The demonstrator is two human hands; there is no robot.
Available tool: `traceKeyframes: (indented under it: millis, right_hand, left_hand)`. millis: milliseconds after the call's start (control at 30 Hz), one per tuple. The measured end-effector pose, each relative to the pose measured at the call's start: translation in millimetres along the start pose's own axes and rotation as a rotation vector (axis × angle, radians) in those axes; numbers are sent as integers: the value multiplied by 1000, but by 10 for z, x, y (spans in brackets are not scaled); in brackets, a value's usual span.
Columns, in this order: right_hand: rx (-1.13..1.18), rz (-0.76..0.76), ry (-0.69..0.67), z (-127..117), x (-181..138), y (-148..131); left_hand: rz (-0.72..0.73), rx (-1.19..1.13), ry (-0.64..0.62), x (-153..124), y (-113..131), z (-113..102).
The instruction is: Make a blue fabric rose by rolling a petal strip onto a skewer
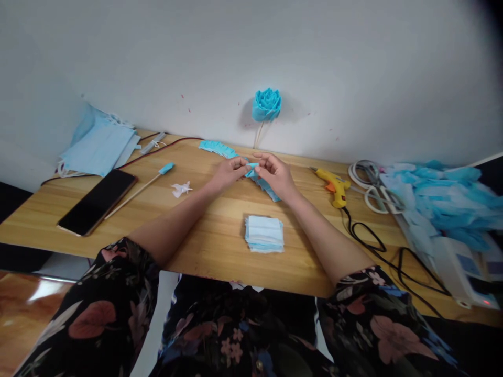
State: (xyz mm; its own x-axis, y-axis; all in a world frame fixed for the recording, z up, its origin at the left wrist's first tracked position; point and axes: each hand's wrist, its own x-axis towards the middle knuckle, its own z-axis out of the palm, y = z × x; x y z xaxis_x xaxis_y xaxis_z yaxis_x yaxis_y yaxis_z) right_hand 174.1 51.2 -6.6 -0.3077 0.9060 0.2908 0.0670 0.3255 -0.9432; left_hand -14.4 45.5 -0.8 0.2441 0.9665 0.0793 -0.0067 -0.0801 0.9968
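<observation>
Between my left hand [231, 174] and my right hand [275, 175] is a small piece of light blue mask fabric [252, 166], pinched by the fingertips of both. Beneath and behind the hands, a row of folded blue fabric pieces [217, 148] curves along the table, and part of it is hidden by the fingers. Nearer to me lies a stack of cut pale blue fabric squares [264, 234]. A blue fabric flower [267, 104] on a thin stick stands upright against the wall.
On the left are a phone [98, 201], a stick with a blue tip [137, 192], a white scrap [181, 189] and face masks [100, 144]. To the right lie a yellow glue gun [333, 186] with its black cord, scissors [379, 191], heaped blue fabric [444, 193] and a white power strip [459, 267].
</observation>
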Motion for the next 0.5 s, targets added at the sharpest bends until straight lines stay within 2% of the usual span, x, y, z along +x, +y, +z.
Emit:
traceKeyframes:
  millis: [133, 333, 500]
  right_hand:
    - [-16, -10, -11, 8, 8, 21]
    - [-57, -52, 70, -14, 20, 12]
    - [1, -35, 117, -19, 33, 30]
  left_hand:
    - [-2, -4, -23, -11, -4, 2]
    - [-25, -71, -6, -14, -58, -15]
    - [-42, -107, 8, -9, -69, -19]
